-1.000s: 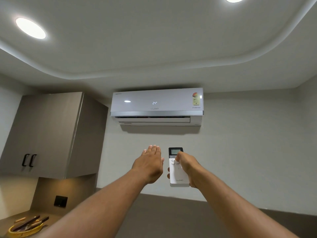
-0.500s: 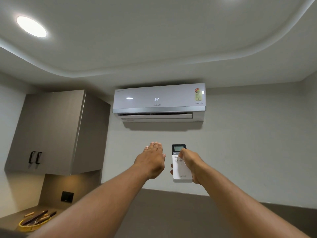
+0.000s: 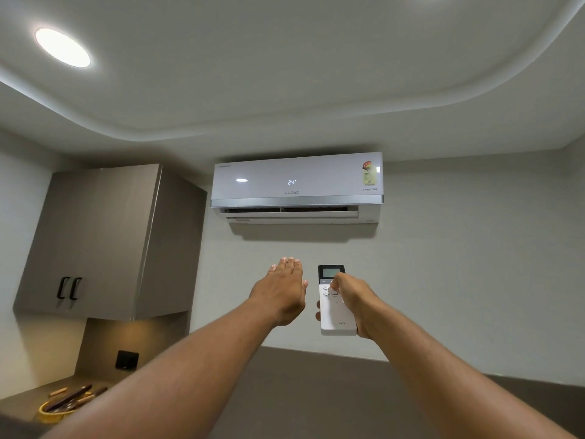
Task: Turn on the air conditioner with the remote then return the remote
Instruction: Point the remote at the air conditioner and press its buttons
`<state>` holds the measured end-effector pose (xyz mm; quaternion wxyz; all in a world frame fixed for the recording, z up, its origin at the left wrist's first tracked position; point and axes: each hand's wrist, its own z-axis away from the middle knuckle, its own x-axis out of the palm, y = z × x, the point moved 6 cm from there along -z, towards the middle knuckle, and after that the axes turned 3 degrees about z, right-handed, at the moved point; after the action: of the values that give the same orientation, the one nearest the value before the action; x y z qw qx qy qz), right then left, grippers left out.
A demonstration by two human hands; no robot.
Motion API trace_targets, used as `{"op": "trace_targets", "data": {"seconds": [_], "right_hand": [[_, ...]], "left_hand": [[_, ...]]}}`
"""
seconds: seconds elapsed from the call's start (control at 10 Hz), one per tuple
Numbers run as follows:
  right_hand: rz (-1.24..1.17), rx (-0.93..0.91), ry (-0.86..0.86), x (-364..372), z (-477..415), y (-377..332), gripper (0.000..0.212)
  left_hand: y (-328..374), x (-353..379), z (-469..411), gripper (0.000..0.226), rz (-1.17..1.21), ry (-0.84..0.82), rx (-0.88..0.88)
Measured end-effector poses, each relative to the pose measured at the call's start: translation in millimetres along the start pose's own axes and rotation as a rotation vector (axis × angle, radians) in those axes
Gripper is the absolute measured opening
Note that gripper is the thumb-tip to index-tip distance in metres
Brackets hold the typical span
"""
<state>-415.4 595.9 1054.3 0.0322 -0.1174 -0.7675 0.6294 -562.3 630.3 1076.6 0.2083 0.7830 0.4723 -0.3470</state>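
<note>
A white wall-mounted air conditioner hangs high on the far wall. Its panel shows a lit "24" and its lower flap stands open. My right hand grips a white remote with a dark screen at its top, held upright and pointed at the unit, thumb on the upper buttons. My left hand is raised beside the remote, palm down, fingers together and stretched forward, holding nothing.
A grey wall cabinet with two black handles hangs at the left. Below it a counter carries a yellow basket of wooden-handled utensils. A black socket plate sits on the backsplash. A round ceiling light glows at the upper left.
The view has shifted a little, so the air conditioner sits slightly higher and further right in frame. Its flap has opened wider. Both hands keep their pose.
</note>
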Motion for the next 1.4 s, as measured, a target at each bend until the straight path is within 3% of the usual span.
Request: {"op": "trace_targets", "data": {"seconds": [1.4], "right_hand": [[-0.023,-0.012,0.016,-7,-10,3,0.021]], "left_hand": [[3,11,-7,0.058,0.009,-0.005,0.012]]}}
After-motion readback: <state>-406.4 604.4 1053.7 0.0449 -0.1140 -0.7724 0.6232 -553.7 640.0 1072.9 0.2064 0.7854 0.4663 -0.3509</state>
